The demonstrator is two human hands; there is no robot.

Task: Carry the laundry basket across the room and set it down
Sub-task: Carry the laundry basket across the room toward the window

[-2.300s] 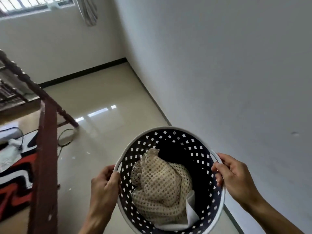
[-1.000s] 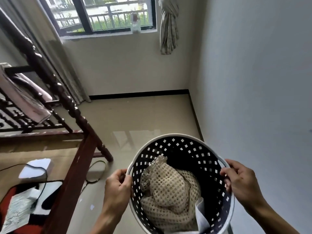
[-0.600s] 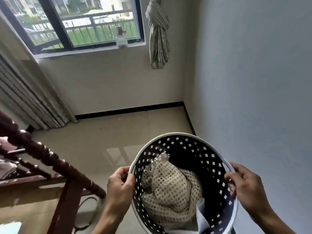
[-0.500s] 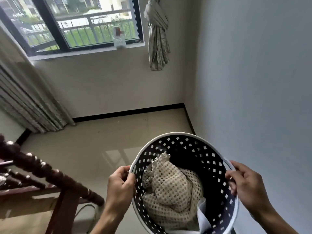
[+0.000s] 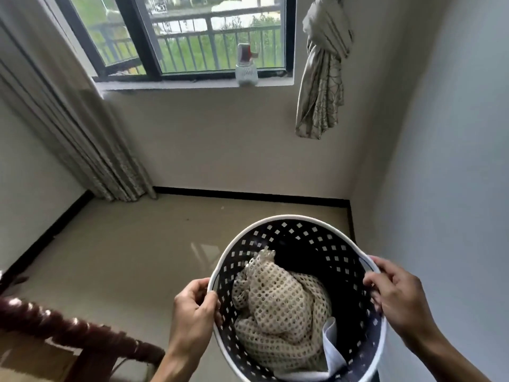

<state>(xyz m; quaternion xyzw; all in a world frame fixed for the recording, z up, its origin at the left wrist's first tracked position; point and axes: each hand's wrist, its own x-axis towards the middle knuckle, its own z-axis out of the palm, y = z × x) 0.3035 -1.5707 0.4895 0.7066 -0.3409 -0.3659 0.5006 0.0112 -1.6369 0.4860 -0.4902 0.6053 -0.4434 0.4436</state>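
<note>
The round laundry basket [image 5: 300,238], dark with square holes and a white rim, hangs in the air at the lower middle of the head view. A cream mesh garment [image 5: 278,304] and a bit of white cloth [image 5: 332,343] lie inside it. My left hand [image 5: 194,307] grips the left side of the rim. My right hand [image 5: 396,290] grips the right side at the handle. The basket is tilted slightly toward me and stays off the floor.
Shiny beige floor [image 5: 124,257] stretches ahead to a corner below a window [image 5: 192,37]. A bottle [image 5: 246,67] stands on the sill. A long curtain [image 5: 63,128] hangs at left, a knotted curtain [image 5: 322,78] at right. The white wall [image 5: 454,161] is close on the right. A carved wooden bedpost [image 5: 68,332] sits lower left.
The view has swung up and forward toward the window corner; the bed frame has slid out to the lower left. Both hands keep the same hold on the basket.
</note>
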